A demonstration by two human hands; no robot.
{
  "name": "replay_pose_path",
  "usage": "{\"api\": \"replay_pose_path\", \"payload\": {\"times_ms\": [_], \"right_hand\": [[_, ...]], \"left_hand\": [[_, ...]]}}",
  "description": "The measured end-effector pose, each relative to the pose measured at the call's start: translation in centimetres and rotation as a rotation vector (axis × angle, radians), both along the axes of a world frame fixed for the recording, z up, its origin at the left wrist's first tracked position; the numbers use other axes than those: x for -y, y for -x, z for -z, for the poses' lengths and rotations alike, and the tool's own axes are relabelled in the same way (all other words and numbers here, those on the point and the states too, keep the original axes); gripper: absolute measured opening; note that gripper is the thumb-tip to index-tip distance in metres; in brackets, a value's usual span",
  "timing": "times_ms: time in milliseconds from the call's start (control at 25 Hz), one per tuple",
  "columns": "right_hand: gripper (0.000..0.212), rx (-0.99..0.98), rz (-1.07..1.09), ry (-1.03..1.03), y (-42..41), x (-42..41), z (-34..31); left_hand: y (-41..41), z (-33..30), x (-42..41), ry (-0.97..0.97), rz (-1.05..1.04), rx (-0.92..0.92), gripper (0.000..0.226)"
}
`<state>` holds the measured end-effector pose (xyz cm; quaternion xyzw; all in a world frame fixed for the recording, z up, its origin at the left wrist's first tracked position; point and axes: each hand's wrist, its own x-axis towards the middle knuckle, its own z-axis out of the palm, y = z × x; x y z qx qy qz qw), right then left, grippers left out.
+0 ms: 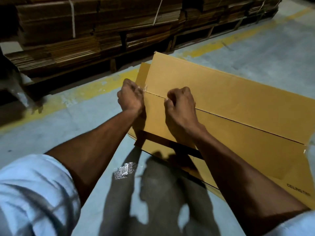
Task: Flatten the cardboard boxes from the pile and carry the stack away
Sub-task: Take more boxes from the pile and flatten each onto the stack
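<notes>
- The long tan corrugated cardboard box (230, 106) lies on the pale grey concrete floor (59, 133), in front of the person and a little to their right, its two top flaps meeting along a dark centre seam.
- The left hand (130, 97) is clenched at the near-left end of that seam, and seems to pinch a shred of clear packing tape (142, 88) that stands up from the box edge.
- The right hand (180, 103) is curled with its fingertips dug in at the seam, just beside the left; whether it grips tape or the flap edge I cannot tell.
- My reading: the step in hand is stripping the tape and opening the flaps, so this box is not yet flat and nothing is stacked for carrying.
- The next move likely calls for pulling the tape clear along the seam, then spreading the flaps and pressing the walls down.
- A second cardboard flap (142, 74) juts out at the far-left end of the box.
- Beyond a worn yellow painted line (95, 86) on the floor stand strapped bundles of flattened brown cardboard (56, 31) on wooden pallets.
- A crumpled shiny scrap (125, 170) lies on the floor near the person's legs, and could be underfoot.
- A blurred object at the left edge cannot be made out.
</notes>
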<state>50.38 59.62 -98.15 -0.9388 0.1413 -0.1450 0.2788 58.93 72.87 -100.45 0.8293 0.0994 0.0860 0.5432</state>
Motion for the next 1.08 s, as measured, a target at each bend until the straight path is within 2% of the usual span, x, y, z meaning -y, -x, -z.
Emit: {"api": "replay_pose_path", "payload": {"times_ms": [80, 120, 160, 280, 360, 480, 600, 720, 800, 880, 1000, 1080], "right_hand": [[0.032, -0.010, -0.121, 0.221, 1.6, 1.3, 1.3], [0.036, -0.022, -0.161, 0.275, 2.1, 1.8, 1.7], [0.039, -0.035, -0.192, 0.294, 2.4, 2.1, 1.8], [0.044, -0.046, -0.259, 0.259, 2.8, 2.7, 1.6], [0.046, -0.040, -0.276, 0.237, 2.9, 3.0, 1.4], [0.040, -0.052, -0.289, 0.237, 2.9, 3.2, 1.3], [0.040, -0.072, -0.305, 0.290, 3.0, 3.6, 1.2], [0.043, -0.083, -0.345, 0.349, 3.4, 3.8, 1.1], [0.044, -0.074, -0.351, 0.404, 3.5, 4.0, 1.0], [0.046, -0.074, -0.341, 0.437, 3.4, 4.1, 1.2], [0.048, -0.091, -0.342, 0.434, 3.2, 4.1, 1.3], [0.050, -0.092, -0.342, 0.442, 3.0, 4.3, 1.2]], "left_hand": [[-1.5, 0.3, -0.4, 0.276, -0.148, -0.176, 0.023], [-1.7, 0.5, -0.6, 0.333, -0.191, -0.245, 0.023], [-1.7, 0.7, -0.8, 0.362, -0.211, -0.300, 0.022], [-1.5, 1.2, -0.6, 0.461, -0.248, -0.366, 0.041], [-1.9, 1.2, 0.1, 0.472, -0.257, -0.368, 0.036], [-2.3, 0.2, 0.7, 0.551, -0.220, -0.464, 0.027], [-1.8, -0.9, 0.0, 0.669, -0.107, -0.681, 0.018], [-1.4, -1.4, -1.3, 0.600, 0.038, -0.846, 0.021], [-1.7, -1.7, -1.6, 0.541, 0.009, -0.807, 0.026], [-2.1, -1.8, -1.2, 0.578, 0.018, -0.778, 0.030], [-2.5, -1.0, -0.5, 0.626, -0.139, -0.711, 0.008], [-2.8, -0.6, 0.5, 0.642, -0.183, -0.631, 0.012]]}}
